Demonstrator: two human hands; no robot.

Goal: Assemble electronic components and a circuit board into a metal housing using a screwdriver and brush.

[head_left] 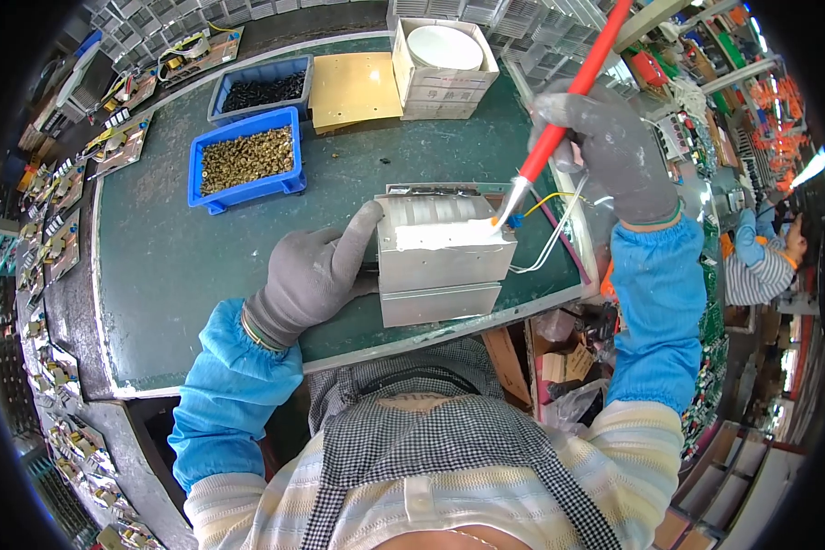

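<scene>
My right hand (605, 137), in a grey glove, is closed around the red handle of a paint brush (552, 137). The brush slants down to the left, and its tip touches the top right edge of a silver metal block (440, 275), which looks like a heat sink. White paste (445, 235) covers a band along the block's near top edge. My gloved left hand (316, 270) grips the block's left side, its index finger pointing up along the edge. White and yellow wires (559, 220) come out at the block's right. The fingers under my left hand are partly hidden.
Behind the left hand stand a blue bin of brass-coloured fasteners (247, 160) and a bin of black parts (264, 92). A yellowish sheet (355, 87) and a box with a white tub (445, 69) are at the back. Another person (761, 261) works far right.
</scene>
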